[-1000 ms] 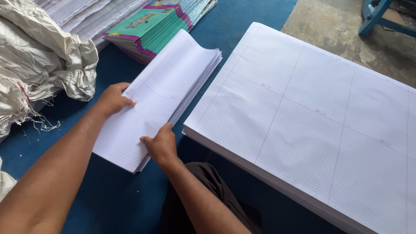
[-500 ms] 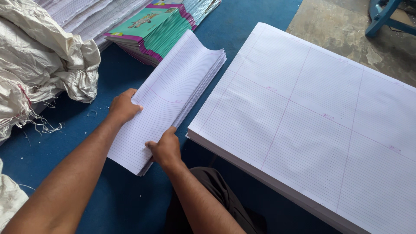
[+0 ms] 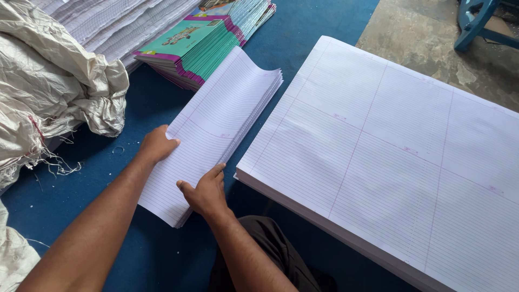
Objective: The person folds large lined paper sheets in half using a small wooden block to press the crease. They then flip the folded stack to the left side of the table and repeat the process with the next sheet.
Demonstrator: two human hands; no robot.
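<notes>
The big ruled sheet stack (image 3: 389, 157) runs off the right and bottom edges, so its near right corner is unseen. The white sack (image 3: 48, 92) is cut by the left and top edges. The far white paper piles (image 3: 113, 27) and the teal covers (image 3: 216, 38) pass out at the top. The blue stool (image 3: 481, 21), far right, shows only a leg and rail. The left hand (image 3: 157, 146) has its fingertips hidden under the narrow ruled stack (image 3: 216, 124). The right hand (image 3: 205, 192) covers that stack's near edge. Both forearms leave at the bottom.

Head cam, steep downward look, close over blue floor (image 3: 303, 59)
</notes>
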